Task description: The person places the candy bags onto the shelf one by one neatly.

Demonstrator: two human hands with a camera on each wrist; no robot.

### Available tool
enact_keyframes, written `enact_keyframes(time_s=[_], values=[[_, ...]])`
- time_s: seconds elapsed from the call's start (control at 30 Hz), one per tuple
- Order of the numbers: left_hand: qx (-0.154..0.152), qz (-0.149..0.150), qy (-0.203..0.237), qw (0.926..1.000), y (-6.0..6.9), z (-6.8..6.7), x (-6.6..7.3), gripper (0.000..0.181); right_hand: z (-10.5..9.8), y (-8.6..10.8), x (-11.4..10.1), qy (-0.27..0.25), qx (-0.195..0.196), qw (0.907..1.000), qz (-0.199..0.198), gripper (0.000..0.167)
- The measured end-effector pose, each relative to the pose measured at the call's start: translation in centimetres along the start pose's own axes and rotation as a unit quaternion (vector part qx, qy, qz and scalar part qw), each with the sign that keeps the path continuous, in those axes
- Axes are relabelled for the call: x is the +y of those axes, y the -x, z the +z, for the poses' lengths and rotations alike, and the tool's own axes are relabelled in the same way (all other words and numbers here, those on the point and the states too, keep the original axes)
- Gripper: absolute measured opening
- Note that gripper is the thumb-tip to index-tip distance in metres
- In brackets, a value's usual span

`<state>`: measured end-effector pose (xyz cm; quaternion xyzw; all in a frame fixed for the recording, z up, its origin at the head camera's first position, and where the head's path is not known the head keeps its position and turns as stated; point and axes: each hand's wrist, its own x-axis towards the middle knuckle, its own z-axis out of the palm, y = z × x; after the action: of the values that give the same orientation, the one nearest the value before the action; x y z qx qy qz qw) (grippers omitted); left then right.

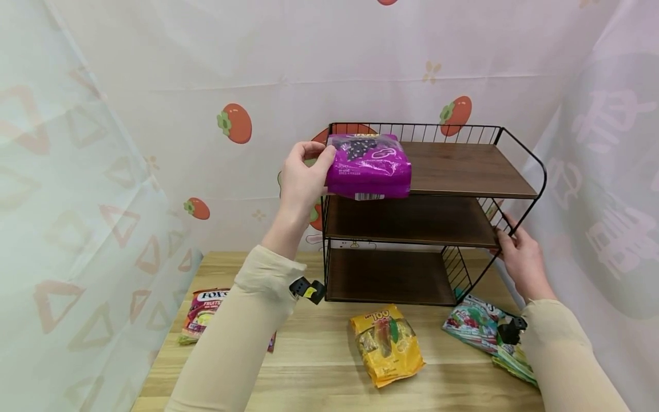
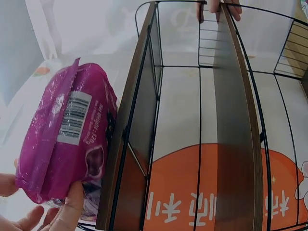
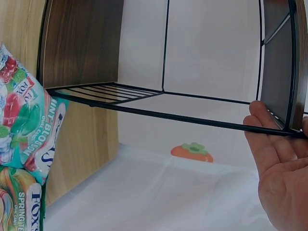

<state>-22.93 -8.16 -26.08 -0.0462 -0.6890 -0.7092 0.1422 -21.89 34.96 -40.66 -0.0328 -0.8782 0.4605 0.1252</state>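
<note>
While the left hand pinches the left end of a purple bag, that bag is at the front left of the top shelf; whether it touches the board cannot be told. The right hand grips the rack near its middle tier's right end. Loading appears at an early stage: the purple bag is unreleased, and a yellow bag, teal bag, green bag and red bag lie on the table. Bare board extends rightward from the purple bag, bounded by wire rails behind and at the right; both lower tiers open frontward, each roofed by the board above.
</note>
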Motion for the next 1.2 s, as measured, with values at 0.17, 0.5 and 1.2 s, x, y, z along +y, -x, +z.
enact_keyframes(time_s=[0.17, 0.5, 1.2], values=[[-0.018, 0.034, -0.019, 0.9991, 0.7, 0.1, 0.0, 0.047, 0.0, 0.0, 0.0, -0.001, 0.001, 1.0, -0.003, 0.056], [-0.044, 0.187, -0.152, 0.9694, 1.9, 1.0, -0.9, 0.062, 0.0, 0.0, 0.1, 0.002, 0.001, 0.9999, -0.01, 0.056], [0.078, 0.455, -0.415, 0.784, 3.2, 2.1, -3.5, 0.03, 0.0, -0.1, 0.0, -0.001, 0.0, 1.0, -0.003, 0.057]])
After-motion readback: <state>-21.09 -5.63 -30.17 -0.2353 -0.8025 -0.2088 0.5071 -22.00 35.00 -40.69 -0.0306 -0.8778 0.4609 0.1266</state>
